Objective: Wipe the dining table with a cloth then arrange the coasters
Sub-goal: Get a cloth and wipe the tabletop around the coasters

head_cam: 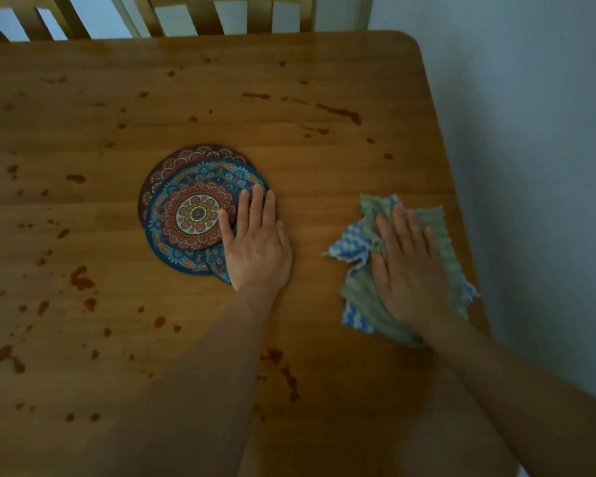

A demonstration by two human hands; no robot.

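Note:
A loose stack of round mandala-patterned coasters [193, 215] lies mid-table, a small red one on top of larger blue and dark ones. My left hand [255, 242] rests flat on the stack's right edge, fingers straight. A crumpled green and blue-white cloth [365, 297] lies near the table's right edge. On the cloth my right hand [410, 266] presses palm down with straight fingers. The wooden dining table [289, 149] is spattered with reddish-brown stains, mostly on the left, at the back and near the front middle.
Slatted wooden chair backs [186, 15] stand against the table's far edge. The table's right edge and rounded far-right corner [410, 39] border a pale floor [530, 132].

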